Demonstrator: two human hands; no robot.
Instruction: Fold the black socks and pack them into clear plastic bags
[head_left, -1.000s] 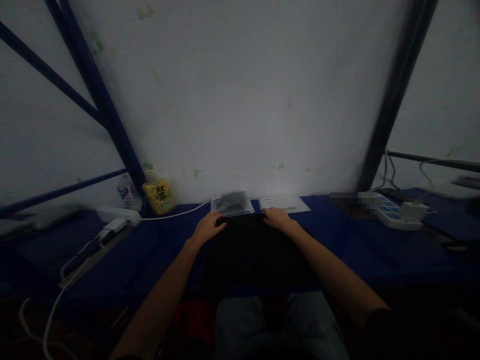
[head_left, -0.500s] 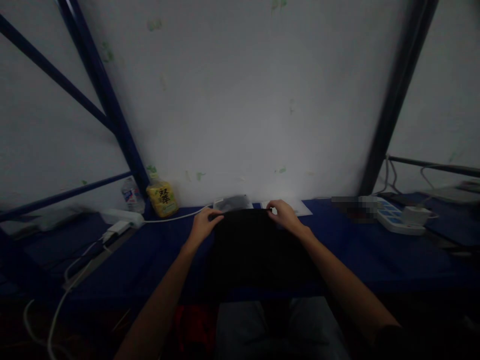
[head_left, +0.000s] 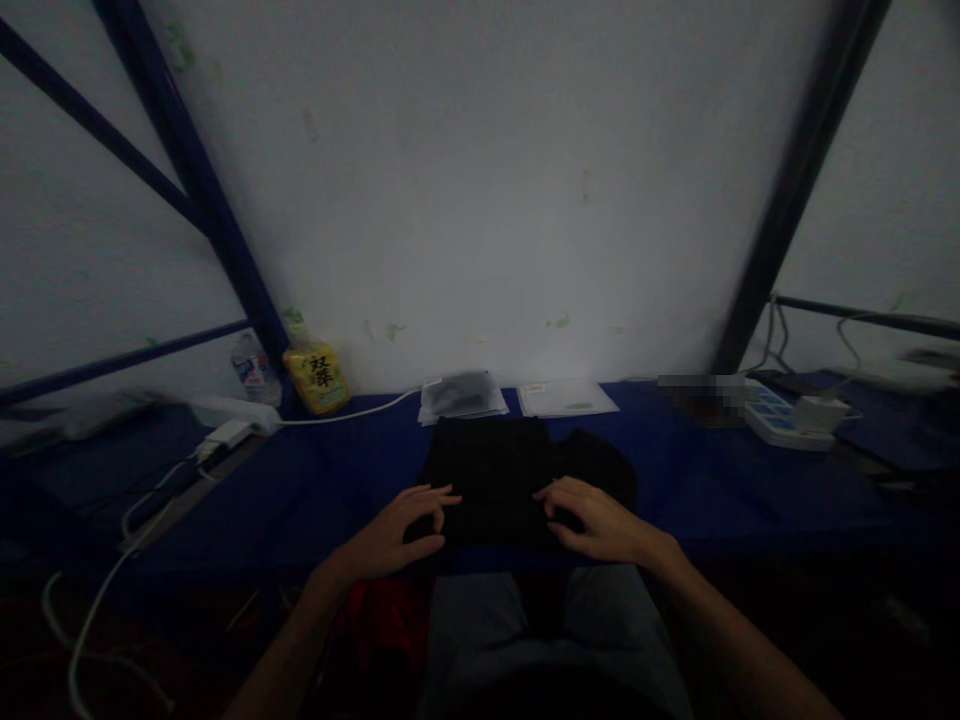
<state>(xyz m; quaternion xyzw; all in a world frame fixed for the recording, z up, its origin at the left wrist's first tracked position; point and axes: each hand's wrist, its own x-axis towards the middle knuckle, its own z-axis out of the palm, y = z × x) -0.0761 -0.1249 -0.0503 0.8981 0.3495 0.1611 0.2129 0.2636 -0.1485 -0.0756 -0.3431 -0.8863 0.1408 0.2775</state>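
Note:
A black garment (head_left: 491, 470) lies on the blue tabletop in front of me; it is too dark to tell its kind or its folds. A rounded part of it spreads out to the right. My left hand (head_left: 405, 525) is at the garment's near left edge, thumb apart from the fingers, fingertips touching or just over the cloth. At the near right side is my right hand (head_left: 589, 515), its fingers bent and thumb apart, fingertips over the cloth. Neither hand shows cloth pinched in it.
Clear packets (head_left: 463, 396) and a white packet (head_left: 568, 398) lie along the wall. A yellow package (head_left: 316, 378) and a plastic bottle (head_left: 255, 372) stand at the left post. A power strip (head_left: 787, 418) sits right; a white adapter (head_left: 223, 438) with cables is left.
Both hands have come away from the garment's far edge and moved toward me to its near side. Its far edge now lies on the tabletop. The view has shifted slightly.

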